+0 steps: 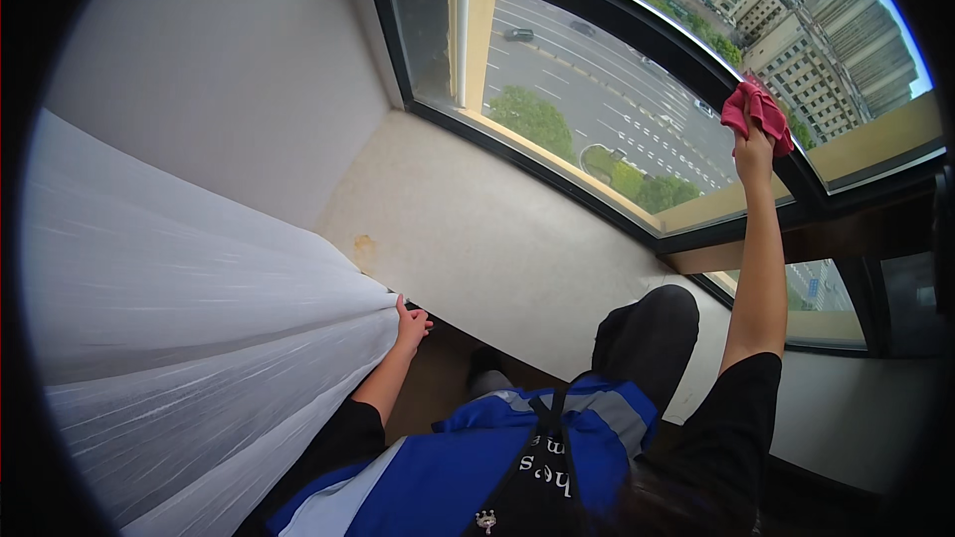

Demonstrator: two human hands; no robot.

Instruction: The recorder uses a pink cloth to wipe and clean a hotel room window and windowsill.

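Note:
My right hand (755, 156) reaches up at arm's length and grips a crumpled red cloth (750, 106). The cloth lies against the black window frame (690, 45), at the bar between the lower and upper panes. Down at the left, the edge of a white sheer curtain (224, 268) is gathered in my left hand (412, 326), and its folds fan out from there. That hand is beside the front edge of the pale window sill (477, 201). The palm side of the left hand is partly hidden.
One of my knees (649, 328) rests on the sill. A grey wall (246, 67) borders it at the left. A lower side window (828, 298) stands to the right. Through the glass, a wide road (567, 82) lies far below. The sill has a brownish worn patch (363, 246).

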